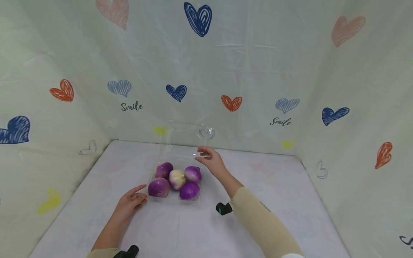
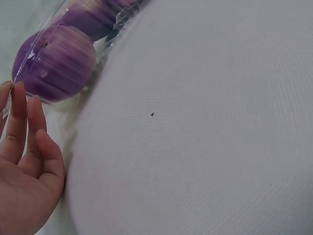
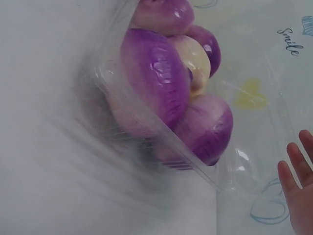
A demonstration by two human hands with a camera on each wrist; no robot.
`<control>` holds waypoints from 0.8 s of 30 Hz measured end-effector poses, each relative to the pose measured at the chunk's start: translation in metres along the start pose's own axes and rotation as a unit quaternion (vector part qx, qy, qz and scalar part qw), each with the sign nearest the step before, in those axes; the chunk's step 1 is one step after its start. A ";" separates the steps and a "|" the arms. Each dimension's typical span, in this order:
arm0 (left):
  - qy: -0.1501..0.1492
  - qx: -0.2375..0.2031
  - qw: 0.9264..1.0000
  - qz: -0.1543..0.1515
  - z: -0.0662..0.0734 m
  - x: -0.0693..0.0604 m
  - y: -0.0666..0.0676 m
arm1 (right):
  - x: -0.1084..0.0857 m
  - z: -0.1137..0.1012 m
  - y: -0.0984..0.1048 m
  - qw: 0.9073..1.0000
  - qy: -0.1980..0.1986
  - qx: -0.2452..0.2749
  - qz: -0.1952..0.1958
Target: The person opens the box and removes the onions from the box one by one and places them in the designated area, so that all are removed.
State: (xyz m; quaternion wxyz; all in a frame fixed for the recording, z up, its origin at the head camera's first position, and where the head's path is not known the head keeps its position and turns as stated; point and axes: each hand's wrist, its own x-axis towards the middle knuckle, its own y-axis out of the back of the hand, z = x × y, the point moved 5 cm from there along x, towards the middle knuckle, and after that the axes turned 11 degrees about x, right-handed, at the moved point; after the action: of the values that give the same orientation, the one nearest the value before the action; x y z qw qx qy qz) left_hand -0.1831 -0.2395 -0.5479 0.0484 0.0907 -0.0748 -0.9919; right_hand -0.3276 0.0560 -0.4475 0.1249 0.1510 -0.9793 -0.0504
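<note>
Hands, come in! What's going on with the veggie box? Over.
Left hand at left edge of clear plastic box. Right hand beside its raised transparent lid. Five round purple-and-cream vegetables inside. Nothing visibly in the way.

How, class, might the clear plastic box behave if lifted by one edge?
The box would probably bend, since its see-through plastic looks thin. Its lid may swing, as it stands raised at the far side. The round vegetables inside could roll and shift the weight, with gaps showing between some.

Left hand (image 1: 129,201) lower left of centre, fingers loosely extended, right hand (image 1: 212,161) near centre, fingers pointing left, forearms (image 1: 111,229) apart
</note>
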 end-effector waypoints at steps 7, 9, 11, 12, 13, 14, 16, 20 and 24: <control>0.035 -0.051 0.998 0.016 -0.007 -0.001 -0.003 | -0.013 0.004 -0.020 0.998 -0.003 -0.017 -0.066; 0.042 -0.064 0.997 0.021 -0.008 -0.002 -0.004 | -0.017 0.004 -0.024 0.997 -0.008 -0.015 -0.077; 0.048 -0.070 0.996 0.025 -0.008 -0.002 -0.006 | -0.020 0.005 -0.028 0.996 -0.014 -0.016 -0.086; 0.051 -0.072 0.996 0.026 -0.008 -0.002 -0.006 | -0.022 0.006 -0.029 0.996 -0.016 -0.017 -0.089; 0.053 -0.071 0.996 0.029 -0.007 -0.003 -0.007 | -0.023 0.006 -0.031 0.995 -0.017 -0.020 -0.092; 0.057 -0.071 0.995 0.028 -0.007 -0.003 -0.007 | -0.024 0.007 -0.032 0.995 -0.017 -0.024 -0.095; 0.062 -0.074 0.995 0.029 -0.007 -0.004 -0.008 | -0.025 0.009 -0.035 0.994 -0.003 -0.038 -0.101; 0.063 -0.089 0.994 0.030 -0.008 -0.005 -0.009 | -0.024 0.013 -0.042 0.982 0.058 -0.124 -0.133; 0.056 -0.101 0.993 0.029 -0.010 -0.005 -0.009 | -0.024 0.017 -0.051 0.953 0.109 -0.228 -0.170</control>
State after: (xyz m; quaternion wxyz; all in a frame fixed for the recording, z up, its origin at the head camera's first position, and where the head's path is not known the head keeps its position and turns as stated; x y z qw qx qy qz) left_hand -0.1768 -0.2317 -0.5578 0.0901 0.1383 0.0261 -0.9859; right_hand -0.2957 0.0161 -0.4761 0.2511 0.2877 -0.8822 -0.2756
